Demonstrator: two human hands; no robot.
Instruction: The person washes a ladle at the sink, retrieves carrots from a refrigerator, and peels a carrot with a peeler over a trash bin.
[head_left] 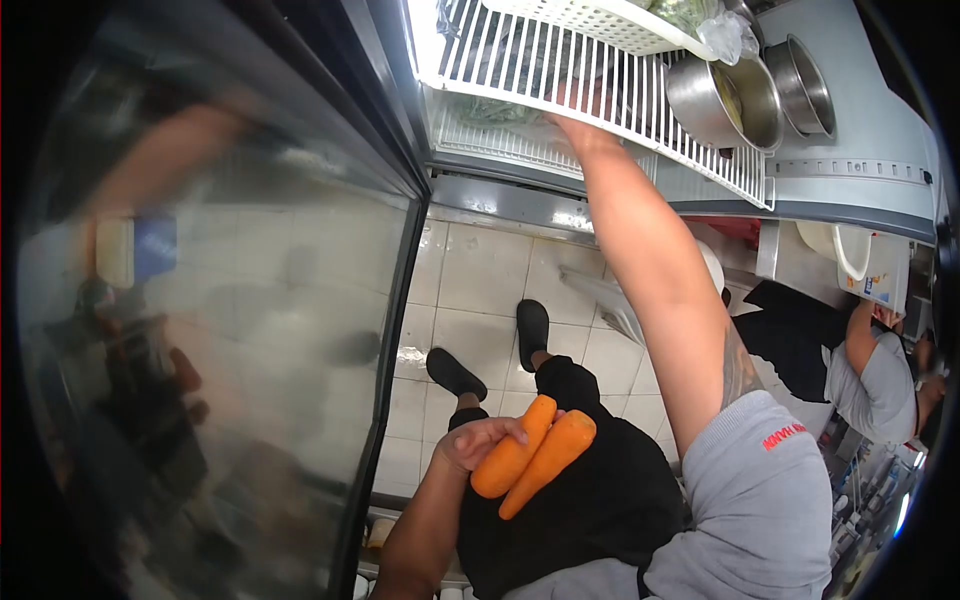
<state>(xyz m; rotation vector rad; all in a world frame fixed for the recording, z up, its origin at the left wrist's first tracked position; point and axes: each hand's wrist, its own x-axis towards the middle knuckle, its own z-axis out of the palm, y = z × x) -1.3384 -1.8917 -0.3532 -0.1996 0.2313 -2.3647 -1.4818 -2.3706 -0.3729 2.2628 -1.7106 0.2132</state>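
Two orange carrots, one thick (507, 462) and one more slender (550, 462), lie side by side in my left hand (482, 440), held low in front of my body. The thumb and fingers of that hand are closed around them. My right arm stretches up into an open fridge, with my right hand (588, 100) under the white wire shelf (590, 105). The shelf's bars cover most of its fingers, so whatever it touches is hidden. Close to it, green produce in clear plastic (495, 112) sits on the lower rack.
At left stands the open glass fridge door (250, 330). Steel pots (700, 100) and a white basket (600, 22) with bagged greens rest on the upper shelf. Another person in a grey shirt (875, 390) works at the right. Pale tiles (485, 265) cover the floor.
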